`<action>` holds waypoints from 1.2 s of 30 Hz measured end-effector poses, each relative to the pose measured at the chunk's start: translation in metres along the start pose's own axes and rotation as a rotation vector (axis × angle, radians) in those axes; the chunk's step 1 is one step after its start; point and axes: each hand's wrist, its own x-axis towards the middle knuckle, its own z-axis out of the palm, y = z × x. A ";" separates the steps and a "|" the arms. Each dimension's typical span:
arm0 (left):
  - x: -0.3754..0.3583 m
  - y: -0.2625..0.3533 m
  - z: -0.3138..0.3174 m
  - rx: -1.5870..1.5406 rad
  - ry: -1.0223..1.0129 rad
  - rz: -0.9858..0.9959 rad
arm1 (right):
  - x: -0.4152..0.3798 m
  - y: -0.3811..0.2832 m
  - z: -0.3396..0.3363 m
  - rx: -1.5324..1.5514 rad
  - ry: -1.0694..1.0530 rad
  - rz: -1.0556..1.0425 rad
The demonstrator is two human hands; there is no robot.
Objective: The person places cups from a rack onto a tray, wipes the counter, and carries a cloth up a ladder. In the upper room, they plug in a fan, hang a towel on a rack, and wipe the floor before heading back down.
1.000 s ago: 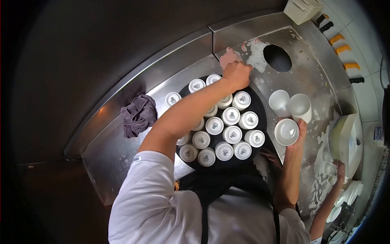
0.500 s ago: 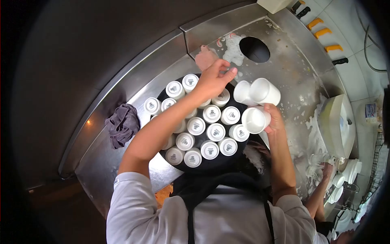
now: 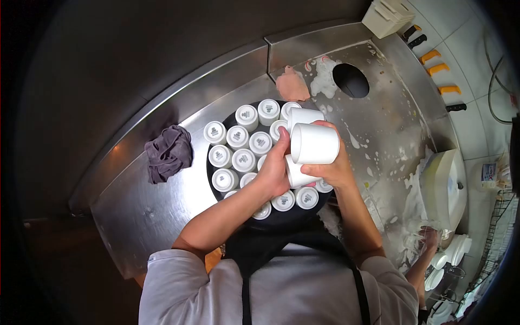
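Observation:
My right hand (image 3: 338,165) is closed around a cluster of white cups, with a large white cup (image 3: 317,144) in front. Behind it, another white cup (image 3: 304,116) shows in part. My left hand (image 3: 274,172) is closed against the lower white cup (image 3: 297,174) of the cluster; its fingertips are partly hidden. Below both hands, several upturned white cups (image 3: 244,160) with printed bases stand close together on a round black tray (image 3: 213,176). My hands and the held cups cover part of that tray.
A crumpled dark cloth (image 3: 169,154) lies on the steel counter (image 3: 130,216) to the left. Beyond the tray are a pink cloth (image 3: 292,84), suds and a round dark hole (image 3: 351,80). Knives (image 3: 437,69) line the wall. Another person's hand (image 3: 429,240) is at the right.
My left hand has come down from above the tray to the cups in my right hand. The cups have moved left over the tray and turned. The view has shifted slightly.

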 end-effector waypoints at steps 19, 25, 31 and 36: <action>-0.103 -0.007 -0.079 -0.175 -0.014 0.473 | 0.071 -0.019 -0.145 -1.189 -0.995 -0.117; -0.110 -0.034 -0.066 -0.198 -0.036 0.621 | 0.076 0.015 -0.145 -1.330 -0.993 -0.371; -0.110 -0.066 -0.051 -0.380 0.068 0.696 | 0.077 0.012 -0.145 -1.255 -1.014 -0.279; -0.120 -0.078 -0.030 -0.693 -0.071 0.634 | 0.069 0.029 -0.173 -1.066 -0.881 -0.055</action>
